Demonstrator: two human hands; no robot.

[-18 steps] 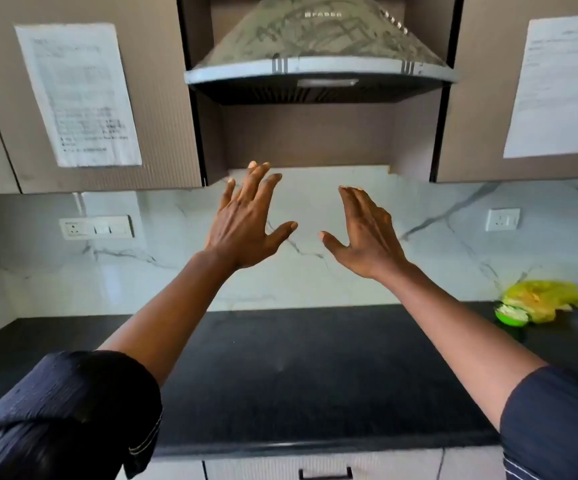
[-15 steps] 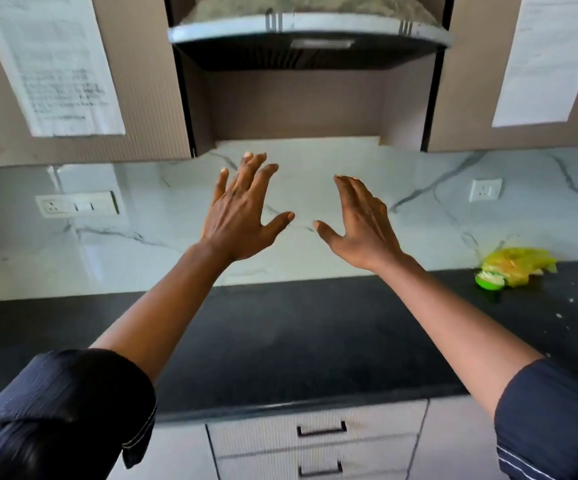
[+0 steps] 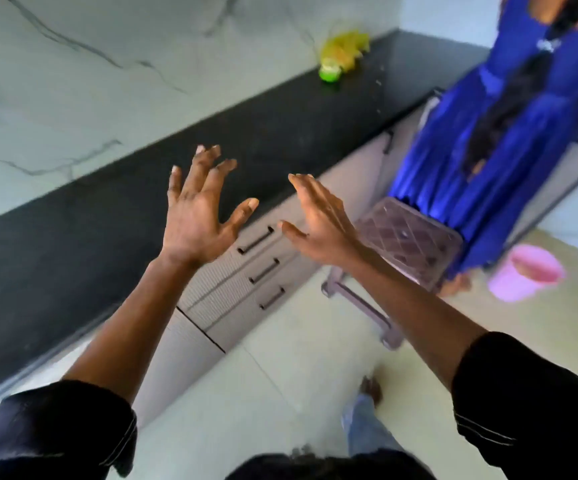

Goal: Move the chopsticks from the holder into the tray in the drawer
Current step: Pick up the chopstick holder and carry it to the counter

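Both hands are reaching forward in the air with nothing in them. The left hand (image 3: 195, 220) is spreading its fingers (image 3: 207, 164) wide, thumb out to the side, back toward the camera, hovering over the edge of the black countertop (image 3: 72, 237). The right hand (image 3: 318, 220) is holding its fingers straight and close together, thumb apart, turned edge-on above the stack of closed drawers (image 3: 246, 271). The two hands are staying near each other without touching. Chopsticks, holder and tray are showing nowhere in this view. A person in a blue dress (image 3: 488, 133) is standing beside a purple stool (image 3: 408, 237) and a pink bucket (image 3: 523, 271)
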